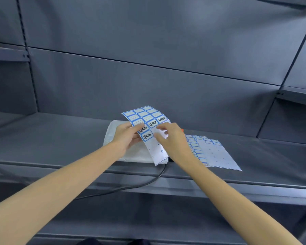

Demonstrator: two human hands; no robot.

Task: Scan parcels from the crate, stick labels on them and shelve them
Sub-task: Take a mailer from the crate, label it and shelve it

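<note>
I am looking at a dark grey metal shelving unit (148, 82) filling the frame, with one wide grey shelf board (51, 138) crossing the middle and two smaller side shelves showing at the upper left and right edges. One white plastic-wrapped parcel (131, 152) is lying flat at the centre of that board, near its front lip. Just right of it, a fanned stack of blue-bordered label sheets (214, 152) is resting on the board; I cannot count them exactly. One black cable (131, 187) is hanging over the front edge below the parcel. My left hand (125, 137) is pinching one curled label sheet with blue-framed stickers (148, 128) above the parcel, thumb on top. My right hand (171, 138) is reaching onto that sheet, fingertips (160, 127) curled at a sticker; it is hiding a small orange object behind it. Open board is stretching to the left and far right.
</note>
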